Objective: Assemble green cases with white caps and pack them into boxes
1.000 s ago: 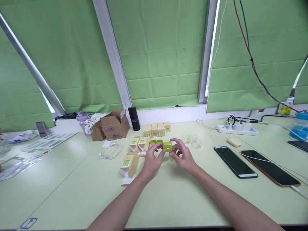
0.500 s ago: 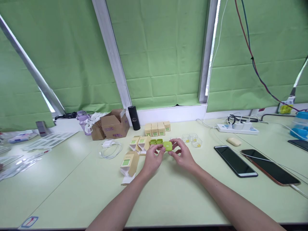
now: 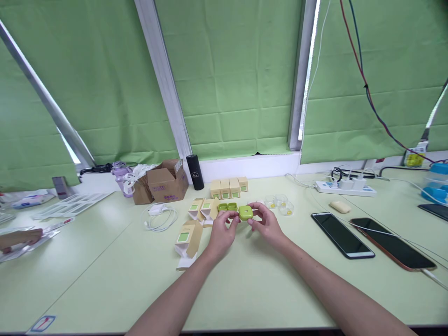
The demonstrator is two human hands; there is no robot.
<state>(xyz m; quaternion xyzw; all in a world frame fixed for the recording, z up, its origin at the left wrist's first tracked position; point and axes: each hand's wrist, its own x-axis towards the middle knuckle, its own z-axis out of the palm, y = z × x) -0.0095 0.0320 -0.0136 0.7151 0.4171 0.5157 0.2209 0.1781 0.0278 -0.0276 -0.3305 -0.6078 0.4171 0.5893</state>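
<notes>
Head view: I find the left hand (image 3: 224, 229) and right hand (image 3: 269, 226) at frame centre, fingertips of both clamped on a small green case (image 3: 246, 213). Two green containers (image 3: 227, 206) sit just up and left of it; an opened carton (image 3: 189, 238) lies lower left. A co-worker's hand (image 3: 21, 239) appears at the left edge.

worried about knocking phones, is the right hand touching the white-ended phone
Apart: the head view shows a strip of tabletop between the right hand and the white-ended phone.
</notes>
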